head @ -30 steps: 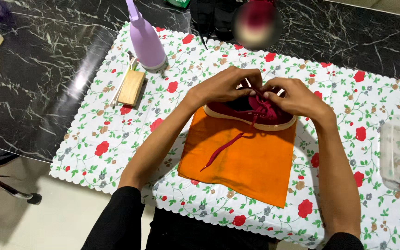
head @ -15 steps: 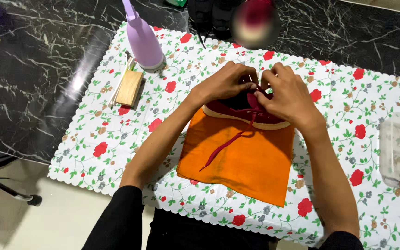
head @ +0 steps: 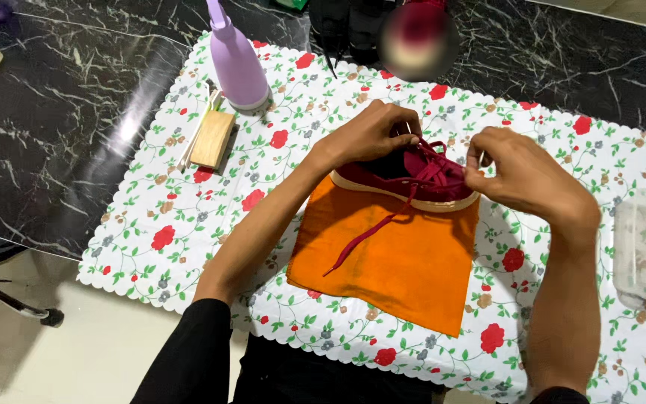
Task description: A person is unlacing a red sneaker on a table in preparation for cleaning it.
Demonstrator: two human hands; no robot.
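Left hand (head: 371, 135) grips the shoe (head: 405, 176) (maroon, pale sole) on the orange cloth (head: 398, 262); right hand (head: 521, 176) pinches its lace (head: 368, 236).

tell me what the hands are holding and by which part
Both hold the dark red shoe on the orange cloth: left hand grips its upper by the collar, right hand pinches its lace near the toe end.

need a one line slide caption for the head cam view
Both hands, left hand and right hand, work the laces of a dark red shoe resting on an orange cloth.
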